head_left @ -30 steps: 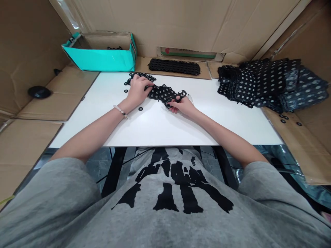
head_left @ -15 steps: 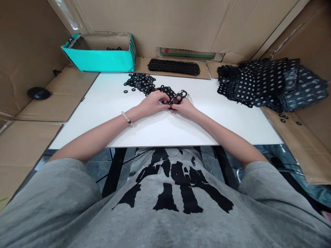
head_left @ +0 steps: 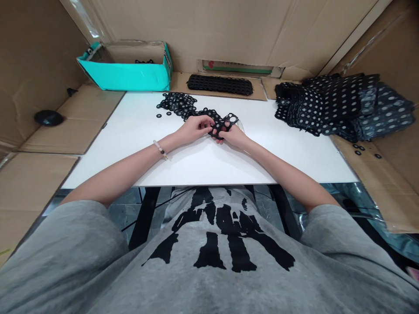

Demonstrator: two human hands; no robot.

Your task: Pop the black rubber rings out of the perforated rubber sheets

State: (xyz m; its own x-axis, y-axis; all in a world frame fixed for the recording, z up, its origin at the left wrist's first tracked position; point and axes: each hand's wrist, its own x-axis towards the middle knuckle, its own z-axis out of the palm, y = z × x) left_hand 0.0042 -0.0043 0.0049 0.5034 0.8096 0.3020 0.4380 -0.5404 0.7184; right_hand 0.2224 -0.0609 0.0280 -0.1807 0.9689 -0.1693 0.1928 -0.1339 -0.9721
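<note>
Two bare hands, the left hand (head_left: 195, 129) and the right hand (head_left: 234, 137), clamp together on one black perforated rubber sheet (head_left: 225, 122), its middle hidden by fingers, beside a heap of too-many-to-count small black rubber rings (head_left: 176, 104).

Left hand (head_left: 196, 129) can pass over the white tabletop (head_left: 108, 148) toward its left end; heaped black rings (head_left: 176, 104) block the way ahead, stacked dotted black sheets (head_left: 340, 104) lie off right, cardboard walls (head_left: 229, 30) stand beyond.
</note>
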